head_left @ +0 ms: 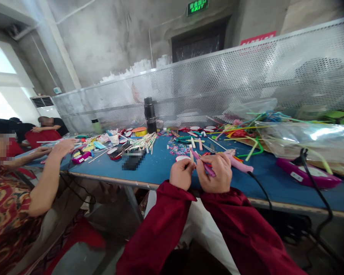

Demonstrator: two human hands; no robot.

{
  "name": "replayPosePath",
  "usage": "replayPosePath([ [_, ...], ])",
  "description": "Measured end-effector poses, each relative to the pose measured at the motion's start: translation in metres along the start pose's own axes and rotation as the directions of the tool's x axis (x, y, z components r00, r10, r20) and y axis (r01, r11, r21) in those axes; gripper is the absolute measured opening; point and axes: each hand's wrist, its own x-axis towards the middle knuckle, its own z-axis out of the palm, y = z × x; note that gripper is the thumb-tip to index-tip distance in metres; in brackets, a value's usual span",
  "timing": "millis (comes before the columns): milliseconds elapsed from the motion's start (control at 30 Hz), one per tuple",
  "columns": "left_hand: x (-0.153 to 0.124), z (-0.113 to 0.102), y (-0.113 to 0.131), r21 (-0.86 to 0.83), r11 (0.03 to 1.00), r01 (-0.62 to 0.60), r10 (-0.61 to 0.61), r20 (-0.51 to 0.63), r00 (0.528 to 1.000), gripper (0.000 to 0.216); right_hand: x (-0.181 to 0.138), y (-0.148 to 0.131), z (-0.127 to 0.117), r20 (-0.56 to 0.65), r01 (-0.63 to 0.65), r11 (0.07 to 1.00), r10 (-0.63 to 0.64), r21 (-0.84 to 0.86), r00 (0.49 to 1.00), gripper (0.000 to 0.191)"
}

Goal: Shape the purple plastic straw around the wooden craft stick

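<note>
My left hand (pixel 182 173) and my right hand (pixel 215 172) are held close together at the near edge of the blue table (pixel 157 168). Both come out of dark red sleeves. The right hand is closed round a purple stick (pixel 206 167) that slants up to the left. The left hand is curled into a pinch near the stick's upper end, beside a pale wooden stick (pixel 191 154). What the left fingers grip is too small to make out. A pink glue gun (pixel 239 163) lies just right of my right hand.
A black flask (pixel 150 114) stands mid-table among craft sticks (pixel 145 142), coloured straws (pixel 246 133) and small bits. A purple device (pixel 306 175) with a black cable lies at right. A perforated metal screen (pixel 246 76) backs the table. Another person (pixel 14 183) sits at left, hands on the table.
</note>
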Motion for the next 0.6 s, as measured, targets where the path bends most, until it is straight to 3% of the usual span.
replayPosePath([
  [600,0.0012,0.0,-0.004,0.031,0.999,-0.008,0.007,0.02,1.0,0.031,-0.0007,0.0019,0.0009,-0.01,0.012,1.0,-0.012,0.016,1.0,0.015],
])
